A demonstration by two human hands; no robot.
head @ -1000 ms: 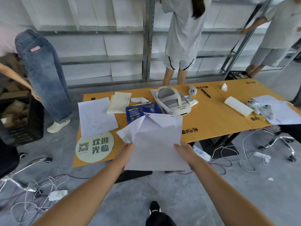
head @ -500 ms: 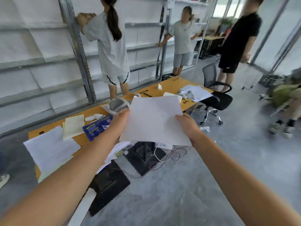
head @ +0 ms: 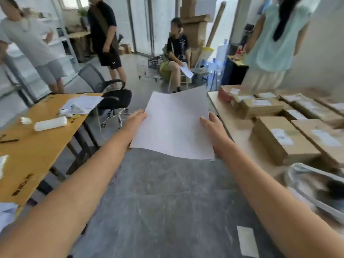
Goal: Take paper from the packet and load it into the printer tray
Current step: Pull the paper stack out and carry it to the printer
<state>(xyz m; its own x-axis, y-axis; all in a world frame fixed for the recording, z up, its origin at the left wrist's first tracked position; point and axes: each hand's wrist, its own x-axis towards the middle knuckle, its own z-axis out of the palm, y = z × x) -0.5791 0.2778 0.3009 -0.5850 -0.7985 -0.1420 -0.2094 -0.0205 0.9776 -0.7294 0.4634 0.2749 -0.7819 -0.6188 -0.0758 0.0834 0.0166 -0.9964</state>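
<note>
A white, slightly bowed stack of paper (head: 174, 123) is held out over the grey floor (head: 167, 202), between both hands. The left hand (head: 135, 118) grips its left edge; the right hand (head: 213, 125) clasps its right edge.

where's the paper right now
In the head view the paper is at centre frame, held in the air over the grey floor between the left hand and the right hand, with the yellow table to its left and cardboard boxes to its right.
</note>
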